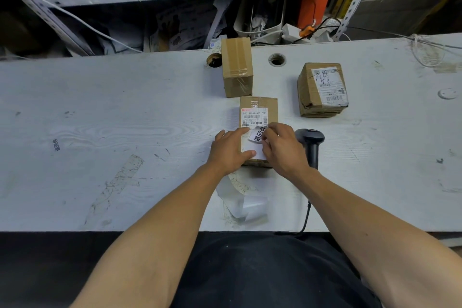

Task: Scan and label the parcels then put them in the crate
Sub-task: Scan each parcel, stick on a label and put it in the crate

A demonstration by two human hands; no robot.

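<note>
A brown cardboard parcel [258, 107] with a white barcode label lies on the white table [125, 120] in front of me. My left hand [230, 149] rests on its near left part, thumb across a white patch. My right hand [282, 149] pinches a small white sticker [258, 134] with black characters, curled up over the parcel's top. A black barcode scanner [311, 145] lies just right of my right hand. Two more brown parcels stand farther back: a plain taped one [237, 67] and a labelled one [322, 90].
A strip of white label backing [243, 204] lies near the table's front edge. Two round cable holes [277, 59] are at the back of the table. Cluttered shelves with boxes, bags and cables rise behind. The scanner cable [306, 217] runs off the front edge.
</note>
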